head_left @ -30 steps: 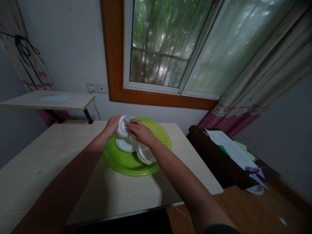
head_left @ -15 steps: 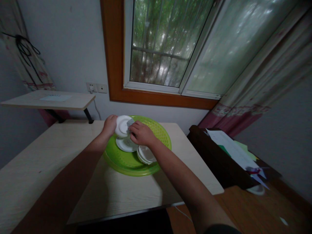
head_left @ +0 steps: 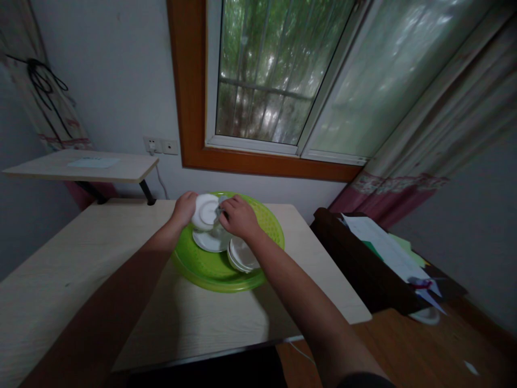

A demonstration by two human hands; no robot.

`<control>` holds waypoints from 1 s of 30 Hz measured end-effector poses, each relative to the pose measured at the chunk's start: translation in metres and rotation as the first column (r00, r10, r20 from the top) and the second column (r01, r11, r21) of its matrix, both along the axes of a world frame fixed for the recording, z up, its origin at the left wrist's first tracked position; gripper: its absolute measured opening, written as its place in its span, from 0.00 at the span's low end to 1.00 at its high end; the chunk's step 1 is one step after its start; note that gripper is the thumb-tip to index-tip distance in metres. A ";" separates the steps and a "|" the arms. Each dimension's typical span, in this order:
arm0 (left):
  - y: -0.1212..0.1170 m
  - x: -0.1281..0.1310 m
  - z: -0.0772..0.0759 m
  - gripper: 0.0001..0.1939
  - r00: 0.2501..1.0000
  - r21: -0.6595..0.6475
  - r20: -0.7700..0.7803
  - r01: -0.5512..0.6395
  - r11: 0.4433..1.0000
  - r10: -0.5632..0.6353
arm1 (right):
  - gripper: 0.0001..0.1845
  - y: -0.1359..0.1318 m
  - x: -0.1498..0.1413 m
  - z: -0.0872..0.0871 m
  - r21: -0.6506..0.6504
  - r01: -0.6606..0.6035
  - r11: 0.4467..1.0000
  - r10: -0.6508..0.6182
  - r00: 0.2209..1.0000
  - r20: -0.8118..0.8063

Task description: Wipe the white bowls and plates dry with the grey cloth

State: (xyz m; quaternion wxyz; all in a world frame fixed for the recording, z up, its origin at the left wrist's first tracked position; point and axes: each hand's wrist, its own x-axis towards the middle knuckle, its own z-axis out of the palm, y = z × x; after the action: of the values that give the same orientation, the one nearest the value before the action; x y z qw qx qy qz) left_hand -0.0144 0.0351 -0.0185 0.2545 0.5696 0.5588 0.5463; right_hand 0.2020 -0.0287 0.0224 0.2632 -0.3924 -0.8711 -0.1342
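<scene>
My left hand (head_left: 186, 208) grips the left edge of a small white bowl (head_left: 205, 211), tilted so its underside with the round foot ring faces me. At the bowl's right edge, my right hand (head_left: 239, 216) is closed on a grey cloth (head_left: 222, 200), mostly hidden behind the fingers. Both hands are over a round green plastic basket (head_left: 189, 273). Below the bowl, a white plate (head_left: 211, 242) lies in the basket. Beside it, partly covered by my right forearm, sits a stack of white bowls (head_left: 241, 256).
The basket stands on a light wooden desk (head_left: 210, 318) against the wall under a window. A raised shelf (head_left: 81, 164) with a paper on it is at the left. To the right, a dark brown piece of furniture (head_left: 359, 264) holds papers (head_left: 383, 245).
My right hand has slid from the bowl's underside to its right edge with the cloth, uncovering the foot ring. The left hand keeps hold of the bowl, whose tilt has changed slightly.
</scene>
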 end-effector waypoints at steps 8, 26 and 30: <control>0.001 0.000 -0.001 0.14 0.998 0.018 0.069 0.002 1.000 -0.003 | 0.08 0.021 0.025 -0.003 -0.017 0.386 0.922 -0.383 0.906 -0.182; -0.011 0.007 0.010 0.14 0.992 0.060 0.104 0.065 0.996 -0.071 | 0.12 0.029 0.028 -0.010 -0.177 0.188 0.966 -0.231 0.934 -0.273; -0.014 0.009 0.013 0.14 0.976 0.092 0.126 0.168 0.981 -0.179 | 0.18 0.028 0.021 -0.015 -0.275 -0.168 0.947 0.047 0.916 -0.399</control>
State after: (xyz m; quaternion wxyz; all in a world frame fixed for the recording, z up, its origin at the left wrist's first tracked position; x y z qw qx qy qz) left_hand -0.0058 0.0206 -0.0057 0.3147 0.5883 0.4661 0.5810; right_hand 0.2230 -0.0009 0.0073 0.3739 -0.3979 -0.8322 0.0962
